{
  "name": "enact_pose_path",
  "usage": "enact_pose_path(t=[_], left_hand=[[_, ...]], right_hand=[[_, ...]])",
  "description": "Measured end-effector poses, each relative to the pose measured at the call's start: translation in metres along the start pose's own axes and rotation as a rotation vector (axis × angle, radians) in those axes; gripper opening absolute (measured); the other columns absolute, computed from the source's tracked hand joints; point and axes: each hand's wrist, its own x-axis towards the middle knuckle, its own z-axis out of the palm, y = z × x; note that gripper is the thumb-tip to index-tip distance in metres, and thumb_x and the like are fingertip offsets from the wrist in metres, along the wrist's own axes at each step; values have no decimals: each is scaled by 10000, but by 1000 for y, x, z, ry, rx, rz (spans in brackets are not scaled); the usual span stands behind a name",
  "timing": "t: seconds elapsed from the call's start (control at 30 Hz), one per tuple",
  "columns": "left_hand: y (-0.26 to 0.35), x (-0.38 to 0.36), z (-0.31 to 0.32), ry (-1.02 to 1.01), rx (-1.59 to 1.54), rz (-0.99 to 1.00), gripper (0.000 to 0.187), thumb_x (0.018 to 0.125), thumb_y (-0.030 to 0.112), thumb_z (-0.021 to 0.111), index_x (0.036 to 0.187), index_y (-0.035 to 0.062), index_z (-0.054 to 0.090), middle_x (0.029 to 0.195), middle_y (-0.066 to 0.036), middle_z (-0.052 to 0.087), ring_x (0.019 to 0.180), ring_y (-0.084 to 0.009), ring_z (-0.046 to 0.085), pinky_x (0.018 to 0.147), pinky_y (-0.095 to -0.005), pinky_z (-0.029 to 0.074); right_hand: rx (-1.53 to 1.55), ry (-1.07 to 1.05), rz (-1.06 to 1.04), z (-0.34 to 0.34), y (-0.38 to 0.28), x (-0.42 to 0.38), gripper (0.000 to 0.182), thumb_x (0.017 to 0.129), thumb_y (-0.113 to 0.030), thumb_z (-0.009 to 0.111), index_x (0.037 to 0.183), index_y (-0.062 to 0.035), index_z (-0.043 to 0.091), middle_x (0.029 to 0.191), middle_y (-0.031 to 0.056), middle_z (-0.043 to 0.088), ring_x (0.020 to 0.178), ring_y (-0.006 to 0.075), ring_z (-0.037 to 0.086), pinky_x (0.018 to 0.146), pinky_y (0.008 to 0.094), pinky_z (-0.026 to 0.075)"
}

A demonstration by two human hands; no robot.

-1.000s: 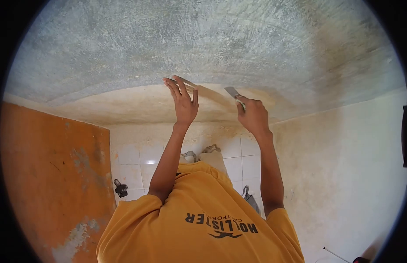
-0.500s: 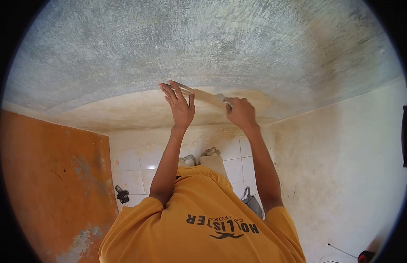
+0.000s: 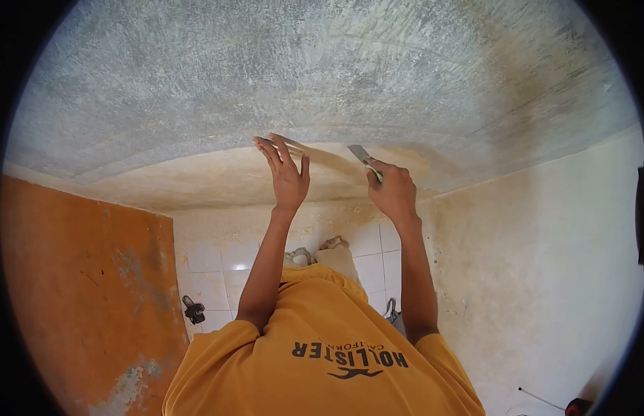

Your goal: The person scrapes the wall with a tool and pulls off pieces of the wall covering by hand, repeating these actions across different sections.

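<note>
My right hand (image 3: 394, 188) is closed around the handle of a putty knife (image 3: 358, 152), whose flat metal blade points up and left at the wall. The blade lies close over the line where the scraped grey surface (image 3: 301, 76) meets the cream paint (image 3: 218, 166). To the left, my left hand (image 3: 287, 177) is open with its fingers stretched up, fingertips at the wall along that same line. Nothing shows in its palm.
A peeling orange wall (image 3: 93, 291) stands at the left, and a stained whitish wall (image 3: 536, 263) at the right. Below are white floor tiles (image 3: 205, 260), a dark object (image 3: 193, 309) by the orange wall, and a grey item (image 3: 394, 316) beside my body. A red and black object (image 3: 578, 407) lies at the lower right.
My right hand has drawn back slightly down and to the right with the putty knife, so more of its blade shows. My left hand has hardly moved.
</note>
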Motion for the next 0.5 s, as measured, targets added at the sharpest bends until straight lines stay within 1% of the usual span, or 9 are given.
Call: enact_pose_path(t=[0.07, 0.17, 0.27, 0.37, 0.47, 0.5], left_hand=[[-1, 1, 2, 7, -9, -8, 922, 1010, 169, 631, 1608, -67, -30, 1600, -451, -129, 1494, -622, -100, 1240, -621, 96], [-2, 0, 5, 9, -6, -6, 929, 1010, 170, 632, 1609, -62, -38, 1599, -451, -135, 1489, -626, -113, 1242, -614, 92], [-4, -3, 6, 10, -12, 6, 933, 1012, 179, 634, 1613, -54, -41, 1601, -449, -132, 1488, -626, -118, 1245, -605, 89], [-6, -1, 4, -1, -13, 9, 938, 1012, 189, 640, 1617, -45, -38, 1608, -439, -131, 1492, -620, -111, 1248, -596, 90], [-9, -3, 1, -24, -4, -12, 942, 1010, 195, 648, 1620, -39, -31, 1616, -427, -134, 1500, -609, -90, 1251, -579, 112], [-10, -3, 0, -32, 0, -13, 943, 1010, 195, 650, 1620, -39, -29, 1617, -424, -136, 1503, -606, -83, 1252, -570, 125]], right_hand=[[27, 40, -7, -6, -7, -6, 301, 920, -198, 675, 1201, -135, 763, 959, 199, 751, 884, 390, 725, 777, 477, 584], [-56, -38, -19, 16, -3, 1, 292, 923, -195, 673, 1192, -132, 765, 964, 198, 751, 888, 393, 722, 780, 477, 585], [35, -36, 5, 19, 5, -6, 315, 939, -200, 672, 1242, -153, 745, 1079, 210, 733, 941, 408, 709, 802, 450, 574], [324, 242, -195, 58, 38, -15, 343, 1003, -214, 633, 1334, -143, 688, 877, 160, 747, 742, 314, 719, 651, 392, 555], [1107, 17, 308, 64, 34, -36, 390, 1069, -242, 568, 1451, -162, 580, 780, 51, 601, 581, 138, 552, 509, 254, 418], [1488, 76, 372, 72, 28, -40, 358, 1102, -299, 519, 1437, -172, 529, 754, -39, 416, 577, 46, 362, 466, 202, 288]])
